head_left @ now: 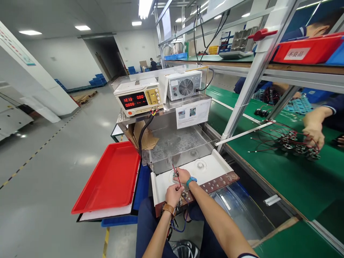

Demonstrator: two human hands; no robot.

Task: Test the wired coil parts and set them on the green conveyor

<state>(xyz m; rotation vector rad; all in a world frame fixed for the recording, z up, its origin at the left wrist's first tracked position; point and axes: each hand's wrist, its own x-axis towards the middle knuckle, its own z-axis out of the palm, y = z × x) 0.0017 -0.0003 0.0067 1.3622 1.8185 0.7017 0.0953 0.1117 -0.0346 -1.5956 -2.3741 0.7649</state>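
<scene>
My left hand (173, 195), with a brown strap at its wrist, pinches a thin red wire (179, 182) just above the brown terminal strip (212, 186). Close beyond it, my right hand (183, 176), wearing a teal band, is closed around a small dark part (175, 174) with the red wire running past it. The part's kind is too small to make out. Both hands are over the front of a white tray (215, 163) with clear round fittings in it. Blue and dark leads (185, 224) hang below the strip near my left wrist.
A power supply (138, 98) with red digits and a grey unit with a fan (185, 86) stand on the metal shelf. An empty red tray (107, 179) is at left. A co-worker's hand (314, 134) touches wired parts (291, 141) on the green bench (303, 186). A white post (249, 79) rises at right.
</scene>
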